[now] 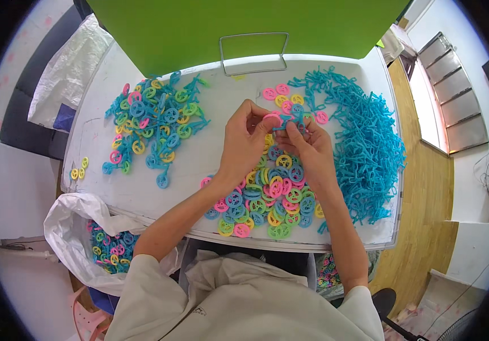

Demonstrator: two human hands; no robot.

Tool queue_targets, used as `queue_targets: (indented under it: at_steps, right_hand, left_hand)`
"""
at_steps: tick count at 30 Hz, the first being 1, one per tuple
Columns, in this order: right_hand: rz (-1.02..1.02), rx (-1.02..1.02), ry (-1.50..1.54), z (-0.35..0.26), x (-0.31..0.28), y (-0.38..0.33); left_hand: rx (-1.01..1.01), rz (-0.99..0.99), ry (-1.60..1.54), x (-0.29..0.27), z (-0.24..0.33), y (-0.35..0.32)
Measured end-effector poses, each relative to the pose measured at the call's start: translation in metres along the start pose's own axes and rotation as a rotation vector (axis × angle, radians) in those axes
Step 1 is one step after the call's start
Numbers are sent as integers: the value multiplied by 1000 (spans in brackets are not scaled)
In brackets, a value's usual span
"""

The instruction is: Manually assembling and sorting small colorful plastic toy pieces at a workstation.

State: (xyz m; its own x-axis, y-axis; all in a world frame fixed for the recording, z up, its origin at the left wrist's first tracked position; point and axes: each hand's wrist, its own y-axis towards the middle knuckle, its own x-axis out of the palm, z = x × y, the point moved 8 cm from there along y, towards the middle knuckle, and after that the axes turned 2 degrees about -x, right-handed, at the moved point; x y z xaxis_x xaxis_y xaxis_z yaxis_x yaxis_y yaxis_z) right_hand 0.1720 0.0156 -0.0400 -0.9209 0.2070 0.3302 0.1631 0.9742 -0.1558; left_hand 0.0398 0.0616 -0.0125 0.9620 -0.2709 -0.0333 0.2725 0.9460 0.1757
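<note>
Over the middle of the white table, my two hands meet with fingers pinched. My left hand grips a pink plastic wheel between thumb and fingertips. A blue plastic stick piece is in the fingers of my right hand, against the wheel; whether the two are joined I cannot tell. Below my hands lies a heap of loose spoked wheels in pink, yellow, green and blue. To the right spreads a big pile of blue stick pieces. On the left is a pile of wheels with blue sticks attached.
A green panel with a wire stand borders the white table at the back. A white sack of similar pieces stands at lower left. Several yellow wheels lie near the left edge. Another bag sits below the table.
</note>
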Motion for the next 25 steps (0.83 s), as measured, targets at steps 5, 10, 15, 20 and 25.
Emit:
queue_targets:
  at_steps: [5, 10, 15, 20, 25]
  right_hand:
    - [-5, -338, -366, -40, 10, -11]
    - [3, -285, -577, -37, 3, -8]
    - [30, -210, -322, -32, -2, -6]
    - [78, -125, -188, -20, -7, -4]
    - [141, -204, -464, -26, -6, -9]
  left_hand:
    - [-98, -36, -106, -1, 3, 2]
    - [-164, -102, -252, 7, -1, -1]
    - [-79, -39, -155, 6, 7, -3]
    - [-54, -1, -132, 5, 11, -7]
    - [-38, 32, -61, 2, 11, -10]
